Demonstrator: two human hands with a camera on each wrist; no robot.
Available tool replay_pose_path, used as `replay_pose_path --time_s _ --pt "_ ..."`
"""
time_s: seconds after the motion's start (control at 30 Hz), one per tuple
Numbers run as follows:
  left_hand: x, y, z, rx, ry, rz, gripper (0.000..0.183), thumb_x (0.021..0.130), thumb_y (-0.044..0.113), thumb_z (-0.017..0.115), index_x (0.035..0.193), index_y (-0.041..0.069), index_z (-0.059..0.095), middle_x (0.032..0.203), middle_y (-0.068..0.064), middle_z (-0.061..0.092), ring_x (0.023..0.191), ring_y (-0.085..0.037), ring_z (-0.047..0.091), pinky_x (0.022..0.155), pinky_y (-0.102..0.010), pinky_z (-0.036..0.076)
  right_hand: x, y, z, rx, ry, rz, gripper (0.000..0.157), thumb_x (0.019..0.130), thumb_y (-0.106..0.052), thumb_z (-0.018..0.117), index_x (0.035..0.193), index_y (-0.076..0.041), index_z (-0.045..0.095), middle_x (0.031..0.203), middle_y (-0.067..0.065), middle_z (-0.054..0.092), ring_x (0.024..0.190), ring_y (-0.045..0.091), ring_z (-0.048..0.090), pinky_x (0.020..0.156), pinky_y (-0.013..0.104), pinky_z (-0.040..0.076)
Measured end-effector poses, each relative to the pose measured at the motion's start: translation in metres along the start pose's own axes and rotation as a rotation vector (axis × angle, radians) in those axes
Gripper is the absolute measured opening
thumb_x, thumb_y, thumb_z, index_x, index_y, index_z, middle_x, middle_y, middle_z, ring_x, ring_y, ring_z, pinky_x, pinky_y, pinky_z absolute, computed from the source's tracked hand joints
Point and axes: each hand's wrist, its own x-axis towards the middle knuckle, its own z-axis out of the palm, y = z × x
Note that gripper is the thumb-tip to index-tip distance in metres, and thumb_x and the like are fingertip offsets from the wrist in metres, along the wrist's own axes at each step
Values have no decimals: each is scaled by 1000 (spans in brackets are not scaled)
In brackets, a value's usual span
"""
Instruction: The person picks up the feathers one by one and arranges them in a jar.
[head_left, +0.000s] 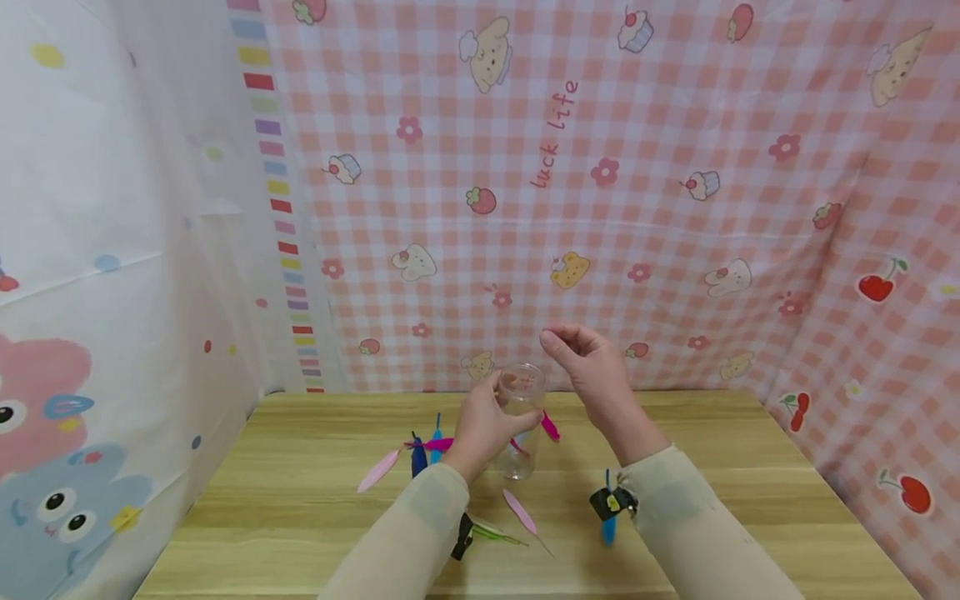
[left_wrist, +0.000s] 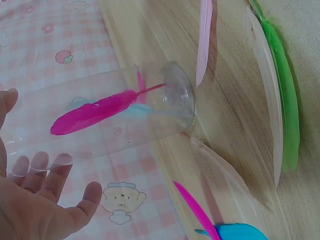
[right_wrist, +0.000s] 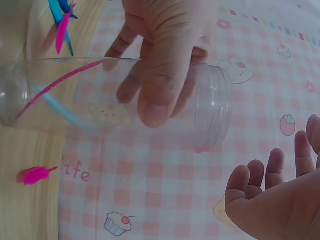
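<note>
My left hand (head_left: 483, 425) grips a clear plastic jar (head_left: 517, 468) round its side, thumb across the near wall, and the jar stands upright over the wooden table. Through the wall show a magenta feather (left_wrist: 95, 114) and a light blue feather (right_wrist: 65, 113), both leaning inside. The mouth of the jar faces up. Raised to the right of that rim is my right hand (head_left: 600, 375), its fingers loosely bent with nothing visible between them. A magenta feather (head_left: 551, 427) lies on the table just right of the jar.
Left of the jar lie a pink feather (head_left: 378, 471), a dark blue feather (head_left: 418, 460) and other bright ones. Nearer me are another pink feather (head_left: 520, 510) and a green feather (left_wrist: 289, 110) beside a white feather (left_wrist: 267, 80). A blue feather (head_left: 608, 532) lies below my right wrist. Patterned cloth (head_left: 480, 317) backs the table.
</note>
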Motion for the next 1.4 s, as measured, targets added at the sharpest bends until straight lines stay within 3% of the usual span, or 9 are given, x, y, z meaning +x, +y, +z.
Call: replay_pose_path --time_s 0.2,0.3,0.47,0.53,0.6,0.77,0.9,1.2,1.4 --pt "0 -1 -1 10 0 -13 77 86 40 91 150 18 55 149 -11 64 134 -34 66 106 -53 59 -4 16 -14 -155 -50 -10 43 106 -39 68 133 -5 70 125 7 72 119 20 63 100 33 53" --pt "1 -1 0 23 1 -13 80 85 41 92 151 17 54 149 -12 64 134 -34 66 105 -52 60 -8 34 -29 -380 -121 -28 39 108 -33 66 133 -3 70 127 14 75 116 26 69 95 35 59" --pt "1 -1 0 28 5 -4 83 84 42 92 153 16 53 149 -12 63 132 -33 66 104 -51 61 -22 72 -59 -840 -338 30 37 104 -26 72 132 -2 70 114 15 78 104 28 73 88 46 64" --pt "1 -2 1 30 6 2 82 84 41 92 152 16 54 149 -11 63 132 -33 67 104 -51 61 -31 83 -71 -954 -429 41 36 100 -21 76 131 -2 71 112 13 77 103 28 73 90 51 63" --pt "1 -3 2 33 6 13 80 84 40 92 151 16 56 149 -11 64 131 -32 67 103 -50 61 -39 92 -82 -1017 -496 -17 31 95 -12 80 125 -5 74 109 11 78 102 30 73 91 53 62" --pt "2 -3 3 27 0 18 77 85 41 92 150 18 57 148 -9 64 131 -31 67 103 -50 61 -60 110 -98 -1116 -658 -340 34 78 -12 94 107 -23 82 107 -2 77 99 25 71 88 46 62" --pt "2 -2 1 22 3 5 77 85 41 92 150 19 56 147 -9 65 131 -31 66 104 -51 61 -77 121 -99 -1147 -724 -443 40 70 -21 100 103 -34 81 112 -7 73 104 24 65 88 49 60" --pt "0 0 -3 28 8 5 77 85 42 91 149 17 57 147 -11 65 132 -32 67 103 -50 61 -89 131 -90 -1151 -679 -542 20 81 -26 93 94 -38 83 120 -1 73 114 34 66 98 61 58" --pt "0 0 -1 28 1 15 75 85 42 91 147 16 58 145 -12 66 131 -33 67 102 -50 61 -91 143 -89 -1156 -596 -718 16 78 -26 93 88 -35 83 111 -4 74 105 23 67 94 52 60"
